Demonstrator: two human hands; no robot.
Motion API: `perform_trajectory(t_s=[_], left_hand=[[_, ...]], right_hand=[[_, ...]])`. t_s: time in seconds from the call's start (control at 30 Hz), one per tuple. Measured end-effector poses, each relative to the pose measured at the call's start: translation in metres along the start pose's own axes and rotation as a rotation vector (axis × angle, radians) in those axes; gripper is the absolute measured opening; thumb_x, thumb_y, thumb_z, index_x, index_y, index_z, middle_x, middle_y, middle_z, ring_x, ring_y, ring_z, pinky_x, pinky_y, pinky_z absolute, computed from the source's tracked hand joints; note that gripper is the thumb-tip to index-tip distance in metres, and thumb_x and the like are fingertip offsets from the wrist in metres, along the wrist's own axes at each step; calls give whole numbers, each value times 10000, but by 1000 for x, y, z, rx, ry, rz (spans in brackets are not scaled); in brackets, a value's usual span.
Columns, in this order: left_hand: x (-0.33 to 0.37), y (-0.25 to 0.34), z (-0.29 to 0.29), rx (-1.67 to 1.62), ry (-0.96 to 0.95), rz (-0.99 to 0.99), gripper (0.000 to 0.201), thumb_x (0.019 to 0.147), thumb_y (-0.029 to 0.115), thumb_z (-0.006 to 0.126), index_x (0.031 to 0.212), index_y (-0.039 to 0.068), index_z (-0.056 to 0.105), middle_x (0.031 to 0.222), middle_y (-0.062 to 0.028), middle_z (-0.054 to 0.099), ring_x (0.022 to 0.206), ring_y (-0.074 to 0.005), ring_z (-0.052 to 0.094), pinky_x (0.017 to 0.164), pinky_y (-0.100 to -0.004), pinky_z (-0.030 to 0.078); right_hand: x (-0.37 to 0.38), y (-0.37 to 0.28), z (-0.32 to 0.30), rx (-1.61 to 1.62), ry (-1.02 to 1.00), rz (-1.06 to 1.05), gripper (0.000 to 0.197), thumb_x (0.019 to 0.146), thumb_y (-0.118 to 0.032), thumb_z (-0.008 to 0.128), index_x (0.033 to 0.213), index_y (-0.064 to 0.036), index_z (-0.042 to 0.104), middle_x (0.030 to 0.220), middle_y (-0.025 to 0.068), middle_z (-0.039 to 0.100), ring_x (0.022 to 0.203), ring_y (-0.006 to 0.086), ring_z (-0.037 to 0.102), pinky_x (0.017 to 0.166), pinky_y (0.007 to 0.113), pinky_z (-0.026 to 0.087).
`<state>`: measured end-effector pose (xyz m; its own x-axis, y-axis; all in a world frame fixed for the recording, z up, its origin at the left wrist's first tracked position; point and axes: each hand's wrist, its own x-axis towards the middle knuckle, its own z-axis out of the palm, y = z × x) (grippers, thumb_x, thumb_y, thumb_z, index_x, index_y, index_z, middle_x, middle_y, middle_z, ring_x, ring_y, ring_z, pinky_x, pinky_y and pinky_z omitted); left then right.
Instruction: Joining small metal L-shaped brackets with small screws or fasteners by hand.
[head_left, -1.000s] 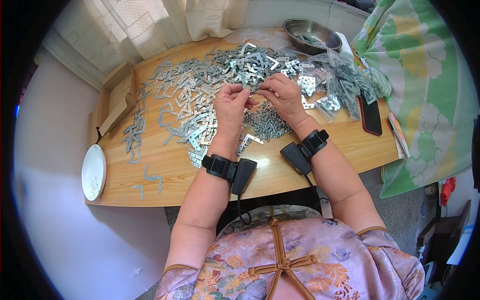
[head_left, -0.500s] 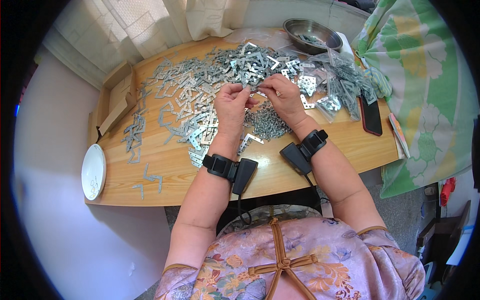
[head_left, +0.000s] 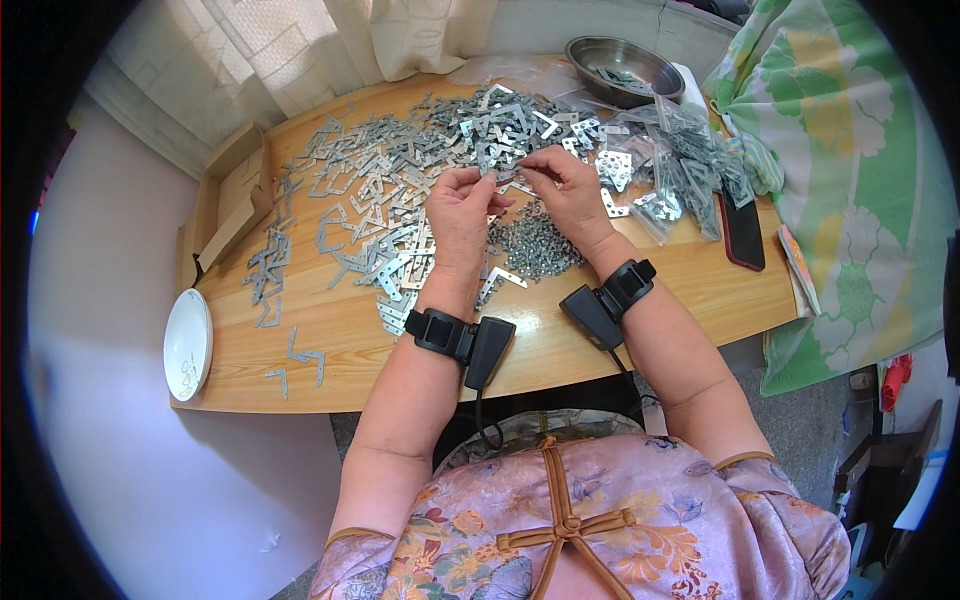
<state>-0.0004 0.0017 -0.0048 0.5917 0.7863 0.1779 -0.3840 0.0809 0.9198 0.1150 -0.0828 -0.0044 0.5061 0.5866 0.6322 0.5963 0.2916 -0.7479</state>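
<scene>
Above the pile of flat metal corner brackets [head_left: 375, 180], my left hand [head_left: 462, 212] is closed in a pinch. A small piece shows at its fingertips, but I cannot make out its kind. Close by on the right, my right hand [head_left: 570, 195] is pinched too, its thumb and forefinger close to the left fingertips. What it holds, if anything, is too small to tell. Under and between the wrists lies a heap of small screws [head_left: 540, 245]. A loose L-shaped bracket [head_left: 505, 277] rests beside my left wrist.
Clear plastic bags of metal parts [head_left: 690, 160] lie at the right, beside a dark phone [head_left: 741, 235]. A steel bowl [head_left: 655, 75] stands at the back. An open cardboard box [head_left: 235, 190] and a white plate [head_left: 187, 340] are at the left. A green patterned curtain [head_left: 850, 200] hangs right.
My right fingertips have shifted slightly, drawing a little left and up. My left hand has barely moved and stays pinched.
</scene>
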Motion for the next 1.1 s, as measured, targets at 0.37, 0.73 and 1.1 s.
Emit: perform_trajectory(t_s=[0.37,0.73,1.1], left_hand=[[-2,3,2,-2,36,12,121,807,77,612,866,22,521,738,-92,627,577,-137,614,506,-209,470],[-3,1,2,-12,29,34,128,795,76,630,855,15,535,715,-74,618,578,-133,613,510,-208,476],[-4,3,3,-11,24,29,124,796,74,628,855,13,538,706,-76,615,579,-128,611,510,-206,482]], right_hand=[[2,-1,-2,-181,-22,-236,96,694,-37,654,782,-17,621,741,92,592,673,227,575,599,290,457],[2,-3,1,-178,6,-210,80,679,-23,642,752,-15,612,740,101,595,689,254,574,616,313,460],[2,-6,-1,-241,16,-272,80,683,-57,663,754,-38,630,743,80,581,679,221,573,584,291,463]])
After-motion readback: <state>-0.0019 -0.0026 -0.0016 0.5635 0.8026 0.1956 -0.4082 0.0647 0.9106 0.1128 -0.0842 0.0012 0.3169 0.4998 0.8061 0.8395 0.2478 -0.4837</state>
